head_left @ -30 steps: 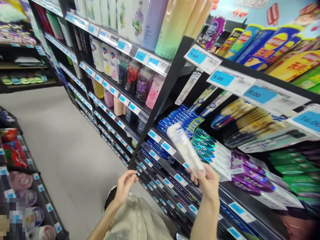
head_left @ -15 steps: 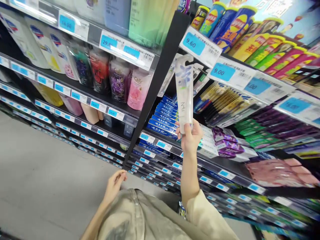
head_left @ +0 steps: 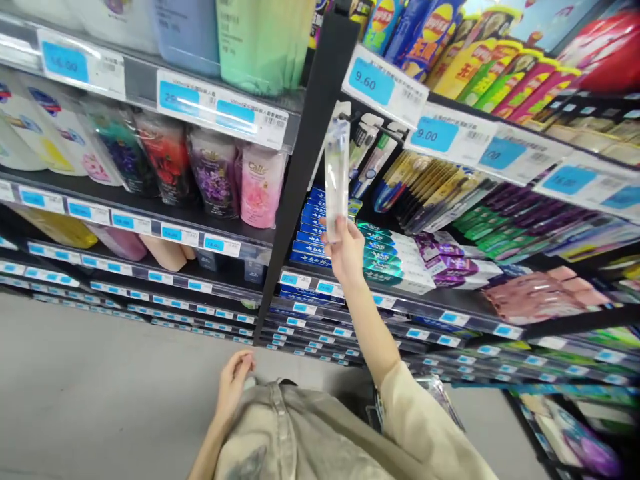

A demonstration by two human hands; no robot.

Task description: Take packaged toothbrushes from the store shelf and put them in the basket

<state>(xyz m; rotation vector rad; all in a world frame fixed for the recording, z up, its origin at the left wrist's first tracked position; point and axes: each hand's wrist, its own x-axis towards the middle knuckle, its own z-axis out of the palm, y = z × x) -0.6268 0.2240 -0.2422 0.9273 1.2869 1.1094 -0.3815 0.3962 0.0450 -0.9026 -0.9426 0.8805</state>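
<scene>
Holding a clear toothbrush blister pack (head_left: 337,175) up at the hanging display, right hand (head_left: 346,252) closed round the pack's bottom end, fingers pinched on it. Head view only: pack upright, long axis close to vertical, hanger end pointing up toward the 9.60 price tag (head_left: 383,85), lower end buried in the grip. Seen nearly edge-on, so printed face not readable. Sits just in front of the black shelf upright (head_left: 305,167) and beside other hanging toothbrush packs (head_left: 367,150); touching them or not, cannot tell. Peg or hook itself hidden behind the packs.

Judged as the hanging step: best done by keeping the pack vertical, squaring its flat face to the row, lifting the hanger hole level with the peg tip, then sliding straight back rather than twisting. Grip low on the pack gives little control of the top end, so slow, small wrist corrections advisable; risk of knocking neighbouring packs loose.

Left hand (head_left: 234,379) low at the waist, fingers loosely curled against the beige shirt (head_left: 285,433), holding nothing visible. Blue toothpaste boxes (head_left: 315,233) stacked on the shelf behind the wrist; pink refill pouch (head_left: 261,187) on the next bay, well apart.
</scene>
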